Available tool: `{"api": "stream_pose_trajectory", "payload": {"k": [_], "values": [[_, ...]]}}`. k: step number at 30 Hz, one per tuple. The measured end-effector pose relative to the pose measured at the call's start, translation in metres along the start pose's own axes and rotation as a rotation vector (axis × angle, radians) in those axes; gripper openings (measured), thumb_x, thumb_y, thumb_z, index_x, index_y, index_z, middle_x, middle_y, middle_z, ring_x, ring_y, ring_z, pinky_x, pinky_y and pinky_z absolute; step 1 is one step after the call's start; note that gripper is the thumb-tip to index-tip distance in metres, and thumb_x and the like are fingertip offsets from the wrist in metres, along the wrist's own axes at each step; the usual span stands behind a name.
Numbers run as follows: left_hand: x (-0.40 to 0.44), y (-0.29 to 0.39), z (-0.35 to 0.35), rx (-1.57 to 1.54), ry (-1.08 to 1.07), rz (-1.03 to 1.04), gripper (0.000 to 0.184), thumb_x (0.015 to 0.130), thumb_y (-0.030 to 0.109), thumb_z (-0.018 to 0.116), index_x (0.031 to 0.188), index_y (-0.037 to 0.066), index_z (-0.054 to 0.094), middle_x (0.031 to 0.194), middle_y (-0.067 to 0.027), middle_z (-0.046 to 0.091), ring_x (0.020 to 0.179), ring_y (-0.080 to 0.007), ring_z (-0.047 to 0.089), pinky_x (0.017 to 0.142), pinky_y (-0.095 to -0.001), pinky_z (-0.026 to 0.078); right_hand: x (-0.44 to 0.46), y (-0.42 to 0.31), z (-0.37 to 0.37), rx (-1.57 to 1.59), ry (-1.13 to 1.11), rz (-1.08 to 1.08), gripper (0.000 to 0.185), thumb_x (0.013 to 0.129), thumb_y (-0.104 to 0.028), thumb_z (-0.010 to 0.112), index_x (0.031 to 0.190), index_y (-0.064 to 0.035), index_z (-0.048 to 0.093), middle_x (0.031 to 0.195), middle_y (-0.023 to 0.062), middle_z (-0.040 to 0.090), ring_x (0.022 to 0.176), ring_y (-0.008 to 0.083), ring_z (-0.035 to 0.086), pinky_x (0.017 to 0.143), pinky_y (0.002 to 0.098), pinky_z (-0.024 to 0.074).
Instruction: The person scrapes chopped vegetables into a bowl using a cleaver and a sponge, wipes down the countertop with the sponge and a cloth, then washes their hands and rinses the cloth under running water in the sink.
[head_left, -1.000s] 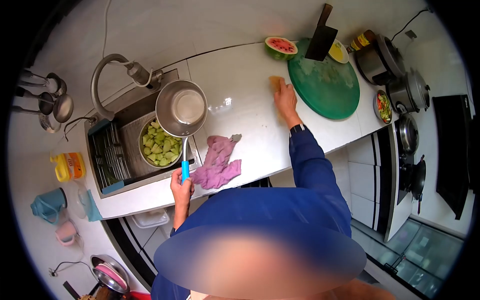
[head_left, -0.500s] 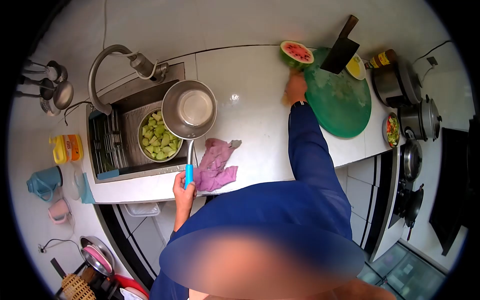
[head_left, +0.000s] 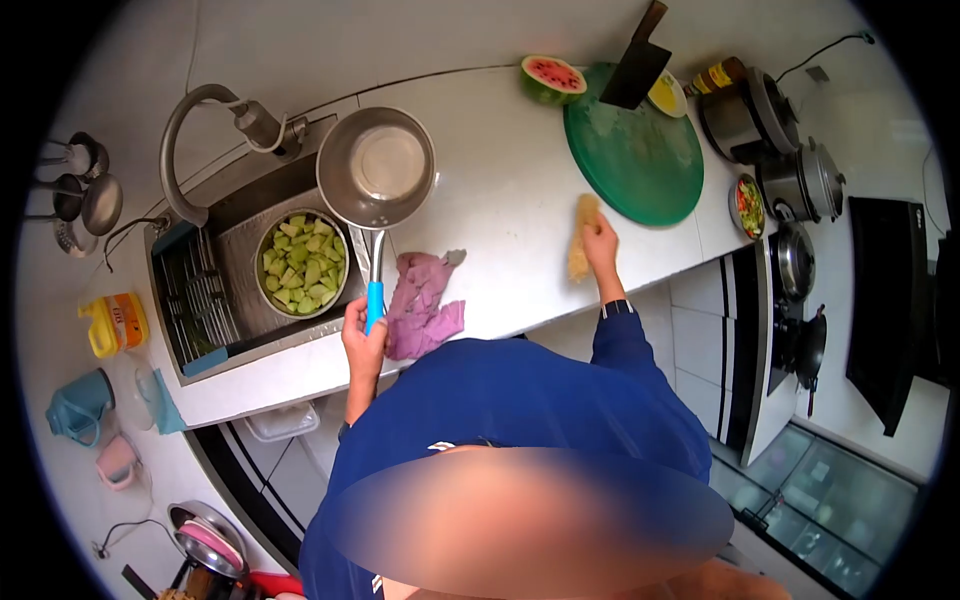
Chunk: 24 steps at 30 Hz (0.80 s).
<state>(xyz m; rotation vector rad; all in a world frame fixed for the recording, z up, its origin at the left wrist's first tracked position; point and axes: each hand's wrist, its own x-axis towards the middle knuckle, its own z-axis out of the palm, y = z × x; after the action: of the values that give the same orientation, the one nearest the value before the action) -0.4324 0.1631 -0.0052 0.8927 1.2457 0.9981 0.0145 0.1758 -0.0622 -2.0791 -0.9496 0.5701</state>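
My left hand is closed round the blue handle of a steel saucepan, whose bowl is tilted up beside the sink's edge and looks bare inside. In my right hand is a long, tan, fibrous loofah, held over the counter left of the green chopping board. A crumpled pink cloth lies just right of my left hand. Within the sink stands a round pot filled with pale green chopped pieces.
Behind the counter are a cut watermelon half and a cleaver on the board's far edge. Cookers and a bowl of chopped vegetables stand at right. A curved faucet arches over the sink.
My right hand has drawn back from near the watermelon toward the counter's front, bringing the loofah along. The saucepan, still in my left hand, is slightly higher in view. The camera view has shifted.
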Motion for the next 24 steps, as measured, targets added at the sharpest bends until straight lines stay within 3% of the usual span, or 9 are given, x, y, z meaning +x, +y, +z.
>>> {"api": "stream_pose_trajectory", "payload": {"k": [3,6,8,12,14,20,24], "values": [[0.002,-0.004,-0.011,0.002,-0.018,0.015,0.032,0.081,0.004,0.053,0.111,-0.002,0.047,0.072,-0.0019,0.049,0.049,-0.0057,0.043,0.042,-0.0199,0.034,-0.022,0.064,-0.007,-0.365,0.334,0.037,0.044,0.079,-0.016,0.056,0.121,-0.0032,0.053,0.097,0.0205,0.063,0.089,0.0350,0.062,0.080,0.0413,0.0489],[0.001,-0.003,-0.020,0.009,-0.028,-0.002,0.032,0.081,0.004,0.053,0.111,-0.002,0.047,0.071,-0.0016,0.049,0.047,-0.0054,0.042,0.041,-0.0197,0.033,-0.041,0.051,0.046,-0.533,0.310,0.126,0.046,0.080,-0.016,0.055,0.125,-0.0051,0.049,0.101,0.0196,0.060,0.088,0.0362,0.060,0.077,0.0424,0.0491],[-0.003,-0.003,-0.026,-0.004,-0.034,-0.005,0.031,0.081,0.004,0.052,0.112,-0.002,0.047,0.069,-0.0013,0.049,0.046,-0.0053,0.042,0.040,-0.0196,0.032,-0.048,0.025,0.095,-0.463,0.228,-0.084,0.049,0.081,-0.016,0.055,0.128,-0.0054,0.046,0.104,0.0190,0.057,0.087,0.0375,0.059,0.076,0.0436,0.0489],[-0.010,-0.004,-0.031,-0.060,-0.041,-0.010,0.031,0.081,0.003,0.052,0.112,-0.001,0.047,0.069,-0.0020,0.049,0.046,-0.0059,0.042,0.039,-0.0198,0.032,-0.047,-0.046,0.166,-0.246,-0.095,-0.223,0.045,0.080,-0.015,0.054,0.125,-0.0077,0.052,0.100,0.0184,0.057,0.088,0.0350,0.058,0.079,0.0417,0.0477],[-0.017,0.001,-0.033,-0.051,0.007,-0.037,0.032,0.081,0.003,0.053,0.112,-0.001,0.046,0.069,-0.0033,0.050,0.046,-0.0068,0.043,0.039,-0.0200,0.032,-0.047,-0.056,0.167,-0.155,-0.029,-0.239,0.044,0.081,-0.014,0.054,0.124,-0.0061,0.053,0.097,0.0186,0.058,0.088,0.0337,0.059,0.078,0.0406,0.0477],[-0.026,-0.014,-0.043,-0.084,0.011,-0.021,0.030,0.081,0.003,0.054,0.110,0.000,0.046,0.071,-0.0045,0.050,0.045,-0.0082,0.044,0.036,-0.0201,0.033,-0.061,0.015,0.030,-0.201,0.297,-0.020,0.046,0.084,-0.014,0.053,0.129,-0.0073,0.048,0.098,0.0182,0.055,0.092,0.0333,0.056,0.082,0.0402,0.0459],[-0.027,-0.013,-0.040,-0.053,0.025,-0.030,0.027,0.082,0.003,0.053,0.108,0.000,0.046,0.072,-0.0046,0.050,0.046,-0.0083,0.045,0.035,-0.0200,0.032,-0.069,0.112,-0.072,-0.519,0.546,-0.005,0.051,0.082,-0.013,0.058,0.131,-0.0078,0.046,0.092,0.0190,0.057,0.087,0.0345,0.055,0.077,0.0417,0.0451]]}}
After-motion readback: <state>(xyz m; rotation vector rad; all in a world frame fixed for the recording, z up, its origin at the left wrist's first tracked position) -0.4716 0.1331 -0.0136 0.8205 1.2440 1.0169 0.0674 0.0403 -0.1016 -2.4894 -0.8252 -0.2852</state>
